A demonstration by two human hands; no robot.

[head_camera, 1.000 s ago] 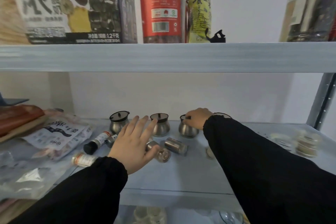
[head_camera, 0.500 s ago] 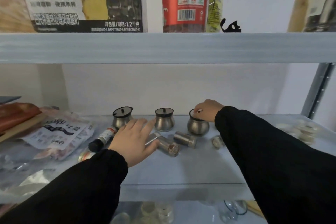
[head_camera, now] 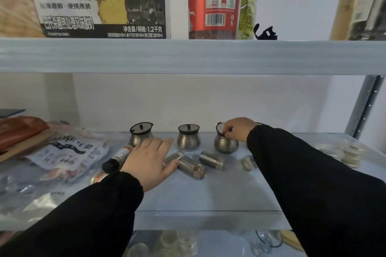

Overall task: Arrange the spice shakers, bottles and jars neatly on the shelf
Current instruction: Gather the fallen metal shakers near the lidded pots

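Note:
Three round steel jars with dark lids stand in a row at the back of the pale shelf (head_camera: 208, 200): a left jar (head_camera: 139, 134), a middle jar (head_camera: 188, 140) and a right jar (head_camera: 225, 144). My right hand (head_camera: 238, 129) pinches the lid of the right jar. My left hand (head_camera: 149, 161) lies flat, fingers spread, over a steel shaker (head_camera: 173, 157) lying on its side. Two more shakers (head_camera: 193, 168) (head_camera: 212, 160) lie on their sides nearby. A dark bottle (head_camera: 118, 158) with a white-and-orange label lies left of my hand.
Plastic food packets (head_camera: 62, 152) pile up at the left of the shelf. A small jar (head_camera: 247, 162) lies by my right sleeve, and stacked round lids (head_camera: 346, 152) sit at the far right. The upper shelf (head_camera: 188, 56) carries a box, a red-labelled jar and bags.
My left hand has moved forward and settled onto the lying shaker. My right hand stays at the right jar's lid. The view has shifted a little.

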